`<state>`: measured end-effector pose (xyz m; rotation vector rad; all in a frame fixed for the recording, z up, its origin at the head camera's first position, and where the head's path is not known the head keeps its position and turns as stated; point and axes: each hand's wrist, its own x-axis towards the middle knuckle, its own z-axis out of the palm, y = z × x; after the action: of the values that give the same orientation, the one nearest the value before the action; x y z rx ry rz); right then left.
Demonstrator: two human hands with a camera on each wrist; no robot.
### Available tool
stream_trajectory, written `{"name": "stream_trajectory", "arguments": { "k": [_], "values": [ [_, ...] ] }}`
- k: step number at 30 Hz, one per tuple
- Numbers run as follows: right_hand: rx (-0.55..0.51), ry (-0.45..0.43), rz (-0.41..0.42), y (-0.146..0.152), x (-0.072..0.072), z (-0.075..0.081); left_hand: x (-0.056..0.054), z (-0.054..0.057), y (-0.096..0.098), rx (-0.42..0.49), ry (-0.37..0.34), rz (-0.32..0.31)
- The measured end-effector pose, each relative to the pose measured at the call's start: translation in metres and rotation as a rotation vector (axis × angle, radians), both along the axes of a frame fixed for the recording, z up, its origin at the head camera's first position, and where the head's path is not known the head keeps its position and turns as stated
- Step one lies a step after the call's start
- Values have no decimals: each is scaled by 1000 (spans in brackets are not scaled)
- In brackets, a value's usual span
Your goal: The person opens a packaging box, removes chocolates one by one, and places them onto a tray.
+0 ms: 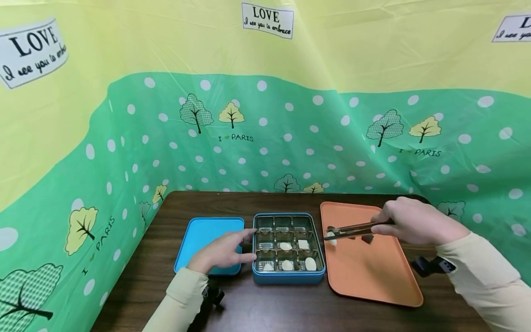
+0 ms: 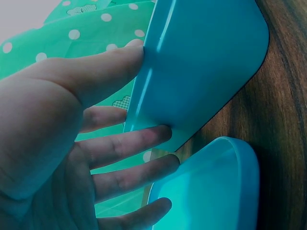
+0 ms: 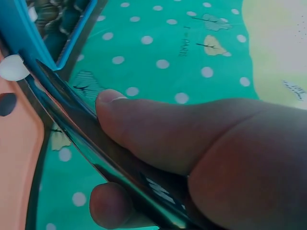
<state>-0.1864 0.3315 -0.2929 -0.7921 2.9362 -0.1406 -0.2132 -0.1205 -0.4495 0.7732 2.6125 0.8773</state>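
Observation:
My right hand (image 1: 410, 220) holds a pair of dark metal tongs (image 1: 358, 228), thumb on one side and fingers on the other. At the tongs' tips is a small white rounded piece (image 3: 14, 68), over the left edge of the orange tray (image 1: 365, 276). My left hand (image 1: 224, 251) touches the left side of a blue box (image 1: 288, 278), its fingers extended and its thumb at the rim. The box has a divided dark insert; white pieces, among them an oval one (image 1: 310, 263) and a square one (image 1: 303, 244), lie in its front and middle rows.
Dark pieces (image 1: 367, 239) lie on the upper part of the tray, partly behind the tongs. A blue lid (image 1: 213, 230) lies on the brown wooden table (image 1: 282, 309), left of the box and partly under my left hand. A patterned green and yellow cloth (image 1: 265, 152) hangs behind the table.

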Motion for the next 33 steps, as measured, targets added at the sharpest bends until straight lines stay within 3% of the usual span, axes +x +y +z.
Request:
{"name": "stream_trajectory", "arguments": {
  "k": [7,20,33],
  "values": [
    [-5,-23,21,8,1,-14,0,1,0,-12,-10,11],
    [-17,10,5,13,1,-25,1,0,0,-7,-7,1],
    [17,-7,-23,8,-1,-13,0,-1,-1,-11,-7,7]
  ]
}}
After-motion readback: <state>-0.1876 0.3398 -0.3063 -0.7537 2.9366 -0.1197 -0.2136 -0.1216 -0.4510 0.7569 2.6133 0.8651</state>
